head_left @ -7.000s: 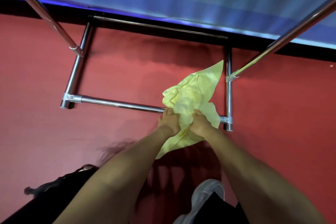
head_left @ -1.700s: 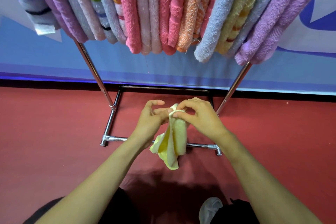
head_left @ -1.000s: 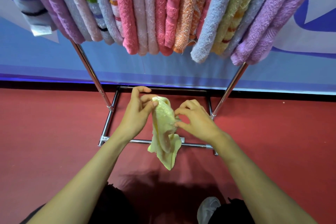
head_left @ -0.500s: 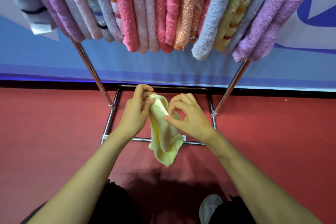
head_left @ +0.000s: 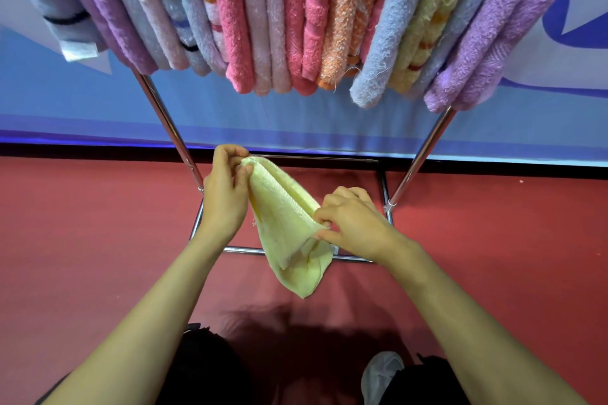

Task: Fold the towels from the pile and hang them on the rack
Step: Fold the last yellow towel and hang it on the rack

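Note:
A small pale yellow towel (head_left: 286,227) hangs folded between my hands above the red floor. My left hand (head_left: 225,197) pinches its upper left corner with thumb and fingers. My right hand (head_left: 353,225) pinches the other end of the top edge, lower and to the right. The towel's loose end droops below them. Above, several folded towels (head_left: 296,20) in purple, pink, orange, blue and yellow hang side by side on the chrome rack (head_left: 166,122). The towel pile is out of view.
The rack's two slanted legs and its floor frame (head_left: 386,207) stand right behind my hands. A blue wall banner (head_left: 98,102) runs behind the rack. My white shoe (head_left: 381,375) and dark trousers show at the bottom edge.
Seven seconds ago both hands held the crumpled towel low by the rack's base. Over the last second my hands spread apart along the towel's top edge, drawing it out flatter.

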Available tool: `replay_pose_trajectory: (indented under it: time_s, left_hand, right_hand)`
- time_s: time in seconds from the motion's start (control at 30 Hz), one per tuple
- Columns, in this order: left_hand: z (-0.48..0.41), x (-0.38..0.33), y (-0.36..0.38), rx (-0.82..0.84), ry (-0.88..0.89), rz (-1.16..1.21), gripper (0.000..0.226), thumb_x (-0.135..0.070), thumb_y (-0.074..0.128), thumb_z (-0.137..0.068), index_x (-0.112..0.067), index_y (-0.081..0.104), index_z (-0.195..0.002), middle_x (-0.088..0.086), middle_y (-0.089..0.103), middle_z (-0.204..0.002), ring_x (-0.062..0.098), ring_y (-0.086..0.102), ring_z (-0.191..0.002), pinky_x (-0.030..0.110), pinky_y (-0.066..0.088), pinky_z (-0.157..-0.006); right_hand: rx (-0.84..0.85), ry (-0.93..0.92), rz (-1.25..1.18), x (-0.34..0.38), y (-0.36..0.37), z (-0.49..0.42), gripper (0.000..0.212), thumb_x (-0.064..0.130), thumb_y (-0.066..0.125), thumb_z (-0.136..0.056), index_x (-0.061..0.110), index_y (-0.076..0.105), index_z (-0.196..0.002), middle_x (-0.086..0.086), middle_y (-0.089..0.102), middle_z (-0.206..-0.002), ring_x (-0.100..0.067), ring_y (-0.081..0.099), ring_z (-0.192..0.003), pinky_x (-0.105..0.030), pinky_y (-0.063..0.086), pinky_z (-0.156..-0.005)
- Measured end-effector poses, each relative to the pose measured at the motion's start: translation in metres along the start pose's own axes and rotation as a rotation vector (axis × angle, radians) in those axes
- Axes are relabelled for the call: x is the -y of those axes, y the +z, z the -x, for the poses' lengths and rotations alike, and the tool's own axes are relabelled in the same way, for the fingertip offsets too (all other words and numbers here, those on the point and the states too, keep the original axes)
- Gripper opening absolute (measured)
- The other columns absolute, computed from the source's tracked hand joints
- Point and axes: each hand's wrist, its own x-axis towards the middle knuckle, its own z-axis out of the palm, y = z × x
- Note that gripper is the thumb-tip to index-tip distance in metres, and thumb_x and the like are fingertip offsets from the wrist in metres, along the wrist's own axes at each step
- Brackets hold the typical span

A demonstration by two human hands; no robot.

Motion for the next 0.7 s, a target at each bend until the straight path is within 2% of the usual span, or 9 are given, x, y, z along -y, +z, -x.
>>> replay_pose_trajectory:
  time_s: [0.1, 0.17, 0.2, 0.27, 0.33, 0.43, 0.53, 0.6, 0.7]
  left_hand:
    - [-0.003, 0.002, -0.003, -0.049, -0.025, -0.016, 0.019, -0.003, 0.051, -0.093, -0.017, 0.05, -0.106, -0.018, 0.057, -0.088, -0.013, 0.054, -0.08, 0.012, 0.04, -0.072]
    - [-0.004, 0.003, -0.003, -0.059, -0.051, -0.019, 0.019, -0.002, 0.051, -0.093, -0.017, 0.049, -0.105, -0.019, 0.056, -0.088, -0.013, 0.053, -0.08, 0.009, 0.038, -0.071]
    - [-0.004, 0.004, -0.003, -0.049, -0.064, -0.02, 0.019, -0.002, 0.052, -0.093, -0.017, 0.048, -0.104, -0.019, 0.056, -0.089, -0.011, 0.053, -0.08, 0.011, 0.039, -0.073]
    - [-0.005, 0.006, -0.003, -0.02, -0.081, -0.023, 0.02, -0.004, 0.053, -0.092, -0.018, 0.047, -0.104, -0.013, 0.058, -0.096, -0.001, 0.055, -0.083, 0.021, 0.042, -0.079]
    - [-0.005, 0.008, -0.002, 0.004, -0.098, -0.008, 0.024, -0.005, 0.057, -0.091, -0.019, 0.045, -0.106, -0.007, 0.056, -0.106, 0.01, 0.055, -0.084, 0.027, 0.043, -0.082]
    - [-0.003, 0.007, 0.002, 0.062, -0.135, 0.083, 0.028, -0.003, 0.058, -0.091, -0.016, 0.041, -0.108, -0.004, 0.057, -0.099, 0.009, 0.056, -0.085, 0.022, 0.046, -0.079]
    - [-0.002, 0.003, 0.006, 0.082, -0.146, 0.175, 0.028, 0.002, 0.057, -0.09, -0.014, 0.041, -0.107, -0.003, 0.058, -0.089, 0.007, 0.057, -0.083, 0.015, 0.046, -0.076]
    - [-0.001, 0.0, 0.007, 0.083, -0.117, 0.224, 0.028, 0.003, 0.056, -0.091, -0.017, 0.042, -0.102, -0.002, 0.059, -0.089, 0.005, 0.057, -0.084, 0.012, 0.045, -0.077]
    - [0.001, -0.003, 0.008, 0.089, -0.072, 0.25, 0.03, 0.004, 0.056, -0.091, -0.022, 0.041, -0.089, -0.001, 0.06, -0.088, 0.005, 0.058, -0.086, 0.014, 0.046, -0.082]
  right_hand:
    - [-0.036, 0.016, 0.024, -0.004, -0.002, 0.003, 0.024, 0.037, 0.061, -0.089, 0.021, 0.067, -0.105, 0.005, 0.054, -0.106, -0.016, 0.043, -0.11, -0.036, 0.025, -0.105]
    - [-0.138, 0.004, -0.024, -0.009, -0.003, 0.004, 0.02, 0.033, 0.065, -0.084, 0.018, 0.07, -0.097, 0.003, 0.061, -0.107, -0.021, 0.052, -0.11, -0.04, 0.036, -0.101]
    - [-0.161, 0.033, -0.073, -0.012, -0.006, 0.004, 0.016, 0.031, 0.067, -0.083, 0.017, 0.069, -0.093, 0.003, 0.064, -0.108, -0.021, 0.055, -0.11, -0.041, 0.04, -0.098]
    - [-0.233, 0.125, -0.249, -0.016, -0.013, 0.007, 0.008, 0.027, 0.07, -0.082, 0.021, 0.067, -0.086, 0.008, 0.068, -0.104, -0.017, 0.061, -0.104, -0.041, 0.047, -0.092]
    - [-0.333, 0.228, -0.454, -0.02, -0.022, 0.012, 0.007, 0.022, 0.074, -0.079, 0.024, 0.067, -0.079, 0.011, 0.072, -0.089, -0.012, 0.066, -0.089, -0.038, 0.05, -0.086]
    - [-0.42, 0.338, -0.673, -0.025, -0.031, 0.016, 0.017, 0.012, 0.079, -0.074, 0.019, 0.064, -0.072, 0.006, 0.07, -0.074, -0.008, 0.065, -0.074, -0.029, 0.053, -0.081]
    - [-0.484, 0.369, -0.788, -0.029, -0.033, 0.017, 0.026, 0.006, 0.079, -0.074, 0.018, 0.056, -0.078, 0.004, 0.057, -0.069, -0.003, 0.051, -0.059, -0.019, 0.048, -0.066]
    - [-0.505, 0.366, -0.815, -0.031, -0.033, 0.016, 0.027, 0.005, 0.076, -0.077, 0.021, 0.055, -0.085, 0.005, 0.054, -0.072, -0.002, 0.049, -0.06, -0.016, 0.046, -0.065]
    - [-0.477, 0.414, -0.679, -0.033, -0.032, 0.014, 0.013, 0.014, 0.07, -0.085, 0.02, 0.059, -0.091, 0.001, 0.058, -0.083, -0.012, 0.054, -0.07, -0.024, 0.048, -0.072]
